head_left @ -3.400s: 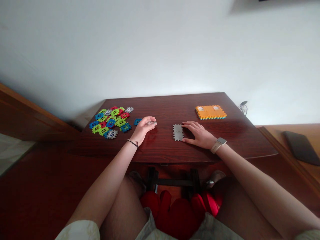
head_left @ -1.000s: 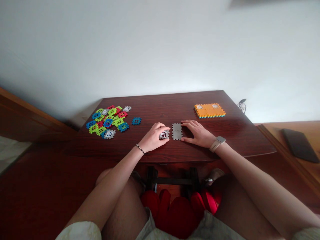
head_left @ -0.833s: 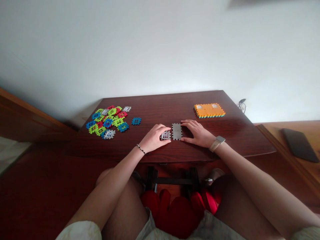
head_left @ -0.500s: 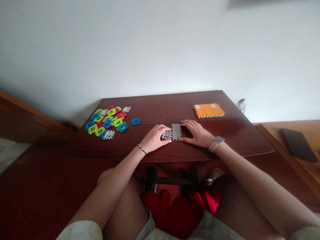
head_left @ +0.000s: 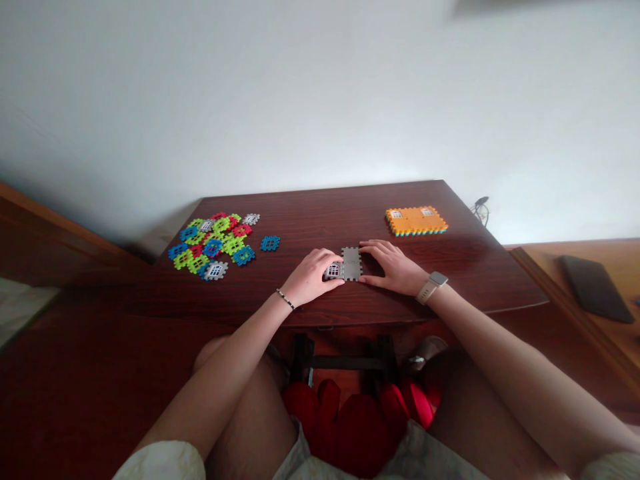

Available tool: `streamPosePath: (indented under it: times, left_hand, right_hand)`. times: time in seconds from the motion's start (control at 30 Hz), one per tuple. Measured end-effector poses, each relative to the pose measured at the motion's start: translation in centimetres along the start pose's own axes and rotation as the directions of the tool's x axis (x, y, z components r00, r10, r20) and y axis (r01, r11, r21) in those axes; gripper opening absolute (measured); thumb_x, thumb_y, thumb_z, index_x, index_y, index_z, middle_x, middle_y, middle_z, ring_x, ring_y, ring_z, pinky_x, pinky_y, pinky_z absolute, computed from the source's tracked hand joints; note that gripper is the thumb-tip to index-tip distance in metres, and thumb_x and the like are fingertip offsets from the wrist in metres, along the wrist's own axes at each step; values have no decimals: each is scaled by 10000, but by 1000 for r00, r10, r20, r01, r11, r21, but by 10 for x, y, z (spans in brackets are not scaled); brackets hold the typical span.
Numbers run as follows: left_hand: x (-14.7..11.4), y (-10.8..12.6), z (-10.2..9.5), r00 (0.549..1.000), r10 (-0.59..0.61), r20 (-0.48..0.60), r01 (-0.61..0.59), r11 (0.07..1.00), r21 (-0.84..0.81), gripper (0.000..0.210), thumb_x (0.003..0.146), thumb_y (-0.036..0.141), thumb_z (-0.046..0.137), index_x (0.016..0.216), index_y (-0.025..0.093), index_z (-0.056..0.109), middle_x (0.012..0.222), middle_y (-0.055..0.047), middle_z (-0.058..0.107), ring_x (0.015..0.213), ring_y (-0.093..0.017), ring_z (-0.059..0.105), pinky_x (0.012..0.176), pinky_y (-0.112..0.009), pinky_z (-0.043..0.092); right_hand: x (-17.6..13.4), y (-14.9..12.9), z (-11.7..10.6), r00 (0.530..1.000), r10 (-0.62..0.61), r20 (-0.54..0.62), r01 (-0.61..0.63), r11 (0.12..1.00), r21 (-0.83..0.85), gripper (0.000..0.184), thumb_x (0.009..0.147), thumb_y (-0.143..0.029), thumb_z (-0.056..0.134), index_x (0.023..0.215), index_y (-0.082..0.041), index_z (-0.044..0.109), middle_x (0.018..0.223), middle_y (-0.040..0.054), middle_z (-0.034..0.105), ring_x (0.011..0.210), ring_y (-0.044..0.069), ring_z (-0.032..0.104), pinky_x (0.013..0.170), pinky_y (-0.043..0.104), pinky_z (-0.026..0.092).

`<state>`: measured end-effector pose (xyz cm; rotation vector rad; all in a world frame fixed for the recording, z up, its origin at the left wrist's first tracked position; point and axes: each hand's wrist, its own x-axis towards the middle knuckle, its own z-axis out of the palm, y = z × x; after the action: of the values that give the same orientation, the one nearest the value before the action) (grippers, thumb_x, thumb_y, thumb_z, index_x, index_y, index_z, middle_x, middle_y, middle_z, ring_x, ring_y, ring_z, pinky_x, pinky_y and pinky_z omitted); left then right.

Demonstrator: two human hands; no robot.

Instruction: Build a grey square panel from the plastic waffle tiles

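Note:
Near the table's front edge, a small grey window tile (head_left: pixel 333 270) lies against the left side of a grey toothed panel (head_left: pixel 353 264). My left hand (head_left: pixel 317 272) grips the window tile by its far and near edges, between fingers and thumb. From the other side, my right hand (head_left: pixel 393 268) spans the panel's right edge, fingertips at the far corner and thumb at the near one. Both pieces rest flat on the table. Whether their teeth are fully interlocked I cannot tell.
A pile of red, green, blue and grey window tiles (head_left: pixel 213 243) lies at the left, with one blue tile (head_left: pixel 271 243) apart from it. An orange panel stack (head_left: pixel 417 221) sits at the back right of the brown table (head_left: pixel 320 213). A dark flat object (head_left: pixel 595 288) lies farther right.
Almost nothing differs. Both hands keep their places on the grey pieces, and the view has shifted very slightly.

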<state>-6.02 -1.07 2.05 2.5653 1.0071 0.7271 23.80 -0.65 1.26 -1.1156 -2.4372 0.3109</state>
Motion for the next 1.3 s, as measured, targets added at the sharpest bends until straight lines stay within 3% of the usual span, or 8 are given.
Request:
streamPosePath:
  times: [0.53, 0.8, 1.03, 1.3]
  left_hand:
    - [-3, -1, -4, 999, 42, -3, -42, 999, 1, 418, 957, 329, 840, 1330, 235, 676, 1369, -111, 683, 1294, -307, 630, 1166, -519, 545]
    - [-5, 1, -12, 992, 123, 16, -123, 992, -3, 179, 999, 260, 777, 1169, 243, 722, 1396, -88, 710, 1348, -288, 630, 1218, -528, 503]
    - [-8, 1, -12, 993, 76, 88, -73, 997, -34, 267, 992, 236, 757, 1244, 259, 670, 1504, -111, 647, 1440, -297, 606, 1241, -551, 489]
    - [-10, -3, -10, 995, 71, 73, -70, 997, -19, 220, 1023, 208, 699, 1238, 252, 680, 1459, -101, 666, 1403, -277, 623, 1245, -520, 501]
  right_hand:
    - [0, 0, 1, 1000, 0, -1, 0, 1000, -8, 657, 980, -648, 729, 1481, -246, 595, 1597, 189, 600, 1520, 414, 523, 1239, 668, 459]
    - [0, -1, -2, 1000, 0, 16, 0, 1000, -8, 664, 983, -634, 736, 1483, -223, 585, 1599, 205, 593, 1518, 412, 522, 1244, 657, 450]
    - [0, -2, -3, 1000, 8, 19, -8, 1000, 5, 668, 974, -652, 732, 1495, -258, 594, 1608, 189, 590, 1527, 420, 512, 1242, 683, 445]
    - [0, -2, -2, 1000, 7, 17, -7, 1000, 10, 683, 971, -657, 734, 1506, -257, 593, 1608, 190, 590, 1531, 426, 508, 1250, 687, 439]
